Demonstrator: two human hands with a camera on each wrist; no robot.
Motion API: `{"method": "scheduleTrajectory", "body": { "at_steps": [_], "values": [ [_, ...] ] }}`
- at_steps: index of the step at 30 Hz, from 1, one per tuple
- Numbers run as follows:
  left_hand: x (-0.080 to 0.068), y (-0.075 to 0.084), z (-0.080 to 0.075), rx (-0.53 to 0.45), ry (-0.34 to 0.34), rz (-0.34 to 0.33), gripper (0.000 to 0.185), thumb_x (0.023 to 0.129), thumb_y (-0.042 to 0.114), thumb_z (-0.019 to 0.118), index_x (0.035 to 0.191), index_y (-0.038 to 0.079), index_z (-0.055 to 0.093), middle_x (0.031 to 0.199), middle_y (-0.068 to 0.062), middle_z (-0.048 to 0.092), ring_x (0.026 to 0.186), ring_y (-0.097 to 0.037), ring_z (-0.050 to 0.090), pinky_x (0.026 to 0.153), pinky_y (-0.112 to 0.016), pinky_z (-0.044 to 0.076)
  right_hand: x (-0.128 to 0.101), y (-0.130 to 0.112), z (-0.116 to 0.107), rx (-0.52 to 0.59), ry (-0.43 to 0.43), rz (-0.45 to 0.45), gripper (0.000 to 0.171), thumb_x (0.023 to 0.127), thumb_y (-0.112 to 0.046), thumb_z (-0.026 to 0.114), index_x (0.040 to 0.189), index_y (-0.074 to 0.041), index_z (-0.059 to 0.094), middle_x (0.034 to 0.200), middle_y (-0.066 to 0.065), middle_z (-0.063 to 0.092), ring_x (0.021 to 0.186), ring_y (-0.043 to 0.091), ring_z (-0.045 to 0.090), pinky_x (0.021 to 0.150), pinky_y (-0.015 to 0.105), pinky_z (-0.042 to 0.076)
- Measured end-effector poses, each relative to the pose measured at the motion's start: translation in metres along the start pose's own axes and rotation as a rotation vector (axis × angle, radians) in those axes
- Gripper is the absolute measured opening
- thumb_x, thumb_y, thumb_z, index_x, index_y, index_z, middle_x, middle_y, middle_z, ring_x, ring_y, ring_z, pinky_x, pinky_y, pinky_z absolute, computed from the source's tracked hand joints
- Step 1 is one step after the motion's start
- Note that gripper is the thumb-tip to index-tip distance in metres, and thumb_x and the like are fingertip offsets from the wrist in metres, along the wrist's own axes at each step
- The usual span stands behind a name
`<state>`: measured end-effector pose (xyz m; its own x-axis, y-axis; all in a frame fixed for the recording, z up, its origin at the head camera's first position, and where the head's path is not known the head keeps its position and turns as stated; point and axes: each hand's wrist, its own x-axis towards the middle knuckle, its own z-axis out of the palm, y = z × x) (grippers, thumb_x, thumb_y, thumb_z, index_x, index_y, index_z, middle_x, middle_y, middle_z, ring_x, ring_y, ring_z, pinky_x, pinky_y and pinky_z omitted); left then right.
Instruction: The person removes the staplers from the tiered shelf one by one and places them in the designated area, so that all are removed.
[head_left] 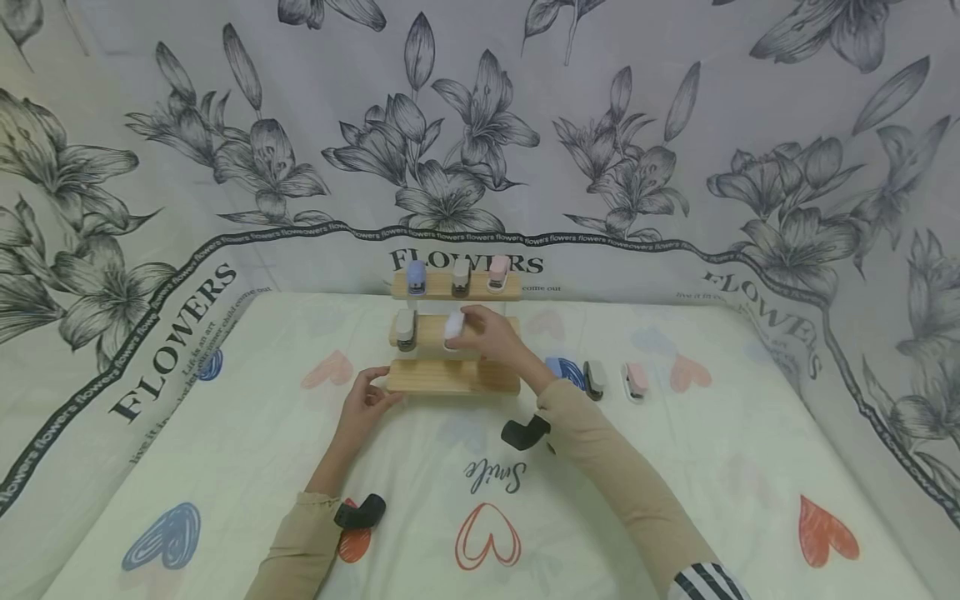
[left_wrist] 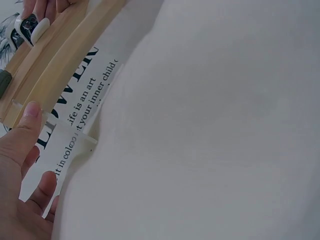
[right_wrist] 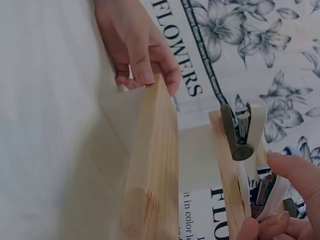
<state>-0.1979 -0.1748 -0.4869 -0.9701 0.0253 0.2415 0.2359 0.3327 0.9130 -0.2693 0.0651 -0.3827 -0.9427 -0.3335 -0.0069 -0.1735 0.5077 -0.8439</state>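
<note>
On the middle shelf, the right hand (head_left: 486, 336) pinches a white stapler (head_left: 453, 327) beside a grey one (head_left: 405, 327). The left hand (head_left: 365, 402) grips the rack (head_left: 450, 377) base. By my count, four staplers sit shelved; three more (head_left: 595, 379) lie on the table.

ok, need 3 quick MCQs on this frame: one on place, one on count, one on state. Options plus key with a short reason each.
1. Where does the white stapler sit?
A. top shelf
B. middle shelf
C. on the cloth

2. How many staplers stand on the top shelf?
A. one
B. two
C. three

3. What is the left hand doing?
A. holding the rack's bottom board at its end
B. lifting a stapler
C. resting flat away from the rack

Key: 1 B, the right hand grips it on the middle shelf beside the grey stapler. 2 C, blue, grey and pink stand in a row there. 3 A, its fingers meet the board's left end in the head and right wrist views.
</note>
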Motion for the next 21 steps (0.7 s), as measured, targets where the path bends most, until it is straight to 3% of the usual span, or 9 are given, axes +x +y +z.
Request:
{"method": "scheduleTrajectory", "body": {
  "at_steps": [1,5,9,11,13,16,19,21],
  "values": [
    [-0.001,0.005,0.000,-0.004,-0.003,0.002,0.047,0.080,0.011,0.068,0.120,0.000,0.044,0.086,-0.016,0.053,0.068,-0.014,0.048,0.057,-0.020,0.039,-0.002,0.000,0.000,0.004,0.012,-0.031,0.070,0.072,-0.034,0.075,0.130,-0.009,0.045,0.131,0.006,0.045,0.112,0.021,0.044,0.059,0.028,0.050],
    [-0.004,0.013,-0.001,-0.010,0.003,0.000,0.046,0.080,0.010,0.068,0.118,-0.001,0.044,0.092,-0.018,0.053,0.069,-0.016,0.048,0.057,-0.020,0.039,-0.008,0.005,-0.002,0.000,0.036,-0.097,0.068,0.069,-0.034,0.077,0.125,-0.007,0.050,0.126,0.005,0.050,0.118,0.020,0.040,0.084,0.030,0.043],
    [0.001,-0.002,-0.001,0.004,0.005,0.005,0.047,0.081,0.015,0.068,0.119,0.001,0.045,0.092,-0.015,0.055,0.069,-0.014,0.049,0.057,-0.021,0.040,-0.015,0.016,-0.009,0.056,0.048,-0.106,0.066,0.066,-0.024,0.081,0.123,-0.008,0.053,0.124,0.005,0.051,0.116,0.023,0.043,0.096,0.035,0.032],
    [0.003,-0.010,-0.001,0.016,0.004,0.011,0.048,0.081,0.020,0.067,0.120,0.003,0.045,0.088,-0.012,0.055,0.069,-0.012,0.049,0.056,-0.021,0.040,-0.023,0.018,-0.015,0.108,0.039,-0.097,0.065,0.066,-0.019,0.081,0.124,-0.007,0.052,0.124,0.008,0.051,0.115,0.026,0.044,0.095,0.039,0.034],
    [0.001,-0.007,-0.002,0.018,-0.002,-0.002,0.047,0.082,0.020,0.066,0.120,0.004,0.045,0.091,-0.012,0.055,0.071,-0.014,0.050,0.057,-0.022,0.041,-0.037,0.016,-0.023,0.155,0.024,-0.096,0.064,0.068,-0.012,0.079,0.125,-0.003,0.050,0.124,0.011,0.050,0.114,0.029,0.044,0.092,0.041,0.036],
    [-0.002,0.001,-0.002,0.020,-0.006,-0.014,0.046,0.083,0.017,0.066,0.120,0.002,0.044,0.090,-0.013,0.054,0.070,-0.017,0.048,0.057,-0.021,0.040,-0.056,0.016,-0.034,0.183,-0.009,-0.089,0.063,0.072,-0.006,0.074,0.128,0.000,0.045,0.122,0.016,0.049,0.083,0.020,0.058,0.075,0.035,0.046],
    [-0.002,-0.004,0.000,0.032,0.005,-0.022,0.047,0.082,0.018,0.067,0.121,0.004,0.045,0.086,-0.012,0.053,0.067,-0.016,0.046,0.055,-0.020,0.038,-0.066,0.031,-0.041,0.187,-0.013,-0.095,0.063,0.074,-0.006,0.073,0.129,-0.001,0.043,0.121,0.016,0.047,0.051,0.011,0.045,0.051,0.026,0.042],
    [0.001,-0.014,0.001,0.042,0.015,-0.015,0.049,0.081,0.021,0.068,0.122,0.007,0.045,0.086,-0.010,0.052,0.066,-0.015,0.046,0.053,-0.021,0.039,-0.069,0.047,-0.044,0.187,-0.006,-0.099,0.065,0.074,-0.008,0.073,0.131,-0.004,0.043,0.119,0.012,0.047,0.046,0.009,0.038,0.044,0.024,0.037]
  ]
}}
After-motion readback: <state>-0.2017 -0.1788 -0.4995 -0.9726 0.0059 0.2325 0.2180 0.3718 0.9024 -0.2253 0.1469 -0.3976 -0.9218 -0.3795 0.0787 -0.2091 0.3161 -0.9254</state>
